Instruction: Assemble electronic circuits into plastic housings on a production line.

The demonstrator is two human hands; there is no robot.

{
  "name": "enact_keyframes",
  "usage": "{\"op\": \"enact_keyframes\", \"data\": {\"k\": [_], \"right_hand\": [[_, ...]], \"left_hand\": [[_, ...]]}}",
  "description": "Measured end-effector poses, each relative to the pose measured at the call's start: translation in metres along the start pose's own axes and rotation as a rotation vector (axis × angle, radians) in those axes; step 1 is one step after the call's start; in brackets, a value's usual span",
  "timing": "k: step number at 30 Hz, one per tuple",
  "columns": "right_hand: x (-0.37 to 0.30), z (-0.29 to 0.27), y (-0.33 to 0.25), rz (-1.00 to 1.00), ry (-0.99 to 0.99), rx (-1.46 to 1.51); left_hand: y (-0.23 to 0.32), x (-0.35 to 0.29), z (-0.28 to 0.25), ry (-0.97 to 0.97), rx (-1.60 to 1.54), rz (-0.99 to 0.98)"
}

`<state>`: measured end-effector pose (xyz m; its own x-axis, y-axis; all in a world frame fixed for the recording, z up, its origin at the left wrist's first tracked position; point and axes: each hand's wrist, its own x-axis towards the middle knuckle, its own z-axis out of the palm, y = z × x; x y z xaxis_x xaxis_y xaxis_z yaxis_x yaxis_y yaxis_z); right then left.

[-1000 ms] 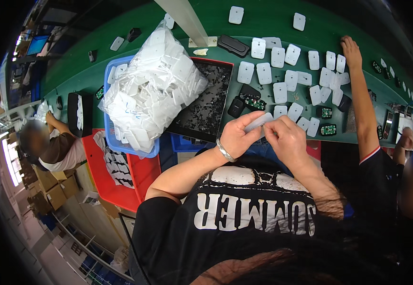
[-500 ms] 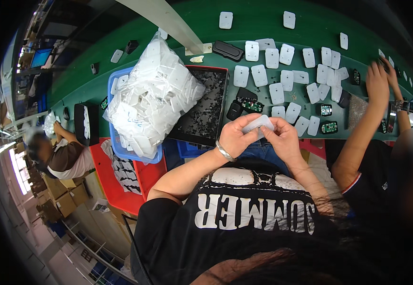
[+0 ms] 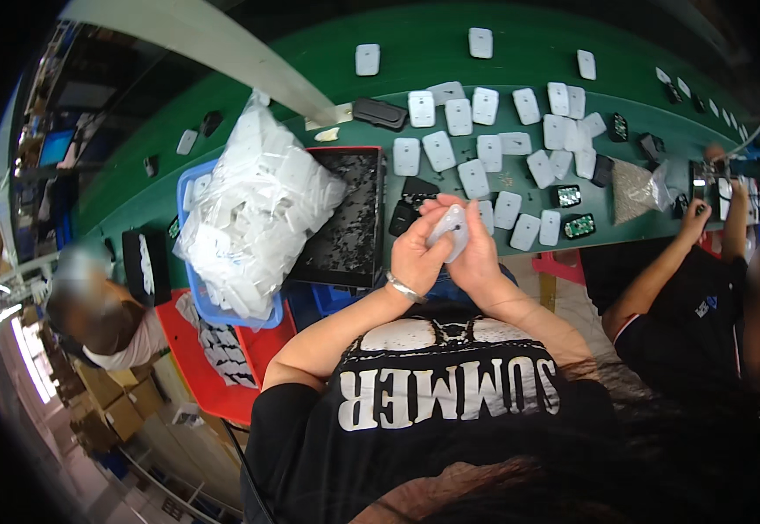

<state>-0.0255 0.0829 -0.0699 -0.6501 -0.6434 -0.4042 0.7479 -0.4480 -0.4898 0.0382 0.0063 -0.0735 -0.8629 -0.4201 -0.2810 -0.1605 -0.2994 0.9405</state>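
Note:
Just off the near edge of the green table, both my hands are round one white plastic cover [image 3: 450,230], rounded at the corners with a small dark mark in its middle. My left hand [image 3: 417,262] grips it with the thumb along its face. My right hand [image 3: 478,266] cups it from the other side, the fingers partly hidden behind it. Just past my hands sit black plastic housings [image 3: 404,217]. Many similar white covers [image 3: 473,178] lie spread over the table beyond, and circuit boards in black cases [image 3: 579,226] rest to the right.
On the left, a clear bag of white pieces [image 3: 253,214] fills a blue bin [image 3: 190,281], beside a black tray [image 3: 376,210] of small dark parts. A red bin [image 3: 266,354] stands below. A co-worker's arms [image 3: 668,258] work at right; another person [image 3: 105,319] sits far left.
My hands have turned the white cover from nearly flat to upright, and the right hand now cups it with straighter fingers. The co-worker's hands at right have come down toward the table's near edge.

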Motion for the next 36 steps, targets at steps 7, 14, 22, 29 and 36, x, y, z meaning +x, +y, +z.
{"op": "enact_keyframes", "data": {"k": [7,14,22,29,36], "right_hand": [[0.007,-0.016,0.002,0.109,-0.078,0.292],[0.0,-0.022,-0.004,0.107,0.016,0.246],[-0.003,-0.049,-0.019,0.088,-0.04,0.366],[-0.039,-0.093,-0.046,0.063,0.15,0.421],[-0.081,-0.124,-0.055,-0.087,0.26,0.498]], "left_hand": [[0.0,0.007,-0.005,-0.007,0.325,0.081],[-0.011,0.01,-0.002,-0.096,0.188,0.013],[0.009,0.014,0.006,-0.31,0.169,-0.076],[0.017,0.028,-0.001,-0.292,0.567,0.079],[-0.012,0.083,0.09,-0.539,0.96,0.648]]}}
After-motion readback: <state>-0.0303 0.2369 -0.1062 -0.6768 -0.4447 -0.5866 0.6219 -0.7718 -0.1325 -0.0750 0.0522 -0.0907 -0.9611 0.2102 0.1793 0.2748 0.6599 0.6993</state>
